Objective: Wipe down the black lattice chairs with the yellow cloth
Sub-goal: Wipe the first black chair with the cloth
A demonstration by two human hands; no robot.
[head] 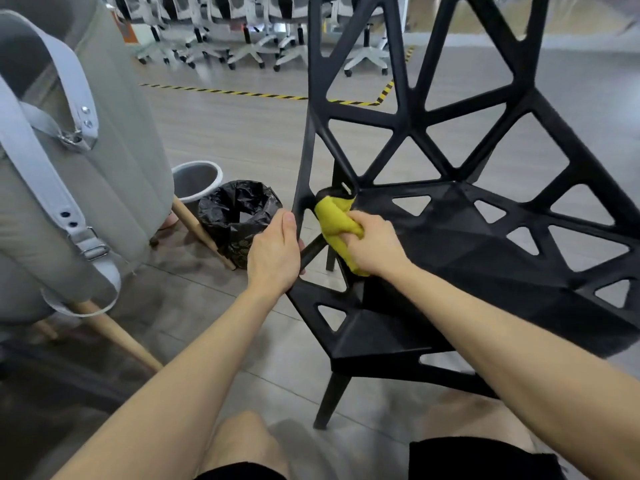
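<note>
A black lattice chair point(460, 244) with triangular cut-outs stands in front of me, filling the right half of the view. My left hand point(273, 252) grips the left edge strut of the chair where the seat meets the back. My right hand point(372, 244) holds a bunched yellow cloth point(334, 216) and presses it against the rear left corner of the seat, at the base of the backrest. Part of the cloth is hidden under my fingers.
A grey upholstered chair point(79, 161) with pale straps and wooden legs stands close on the left. Behind it sit a grey bucket point(197, 180) and a bin lined with a black bag point(239, 216). White office chairs point(249, 39) line the far floor beyond yellow-black tape point(221, 91).
</note>
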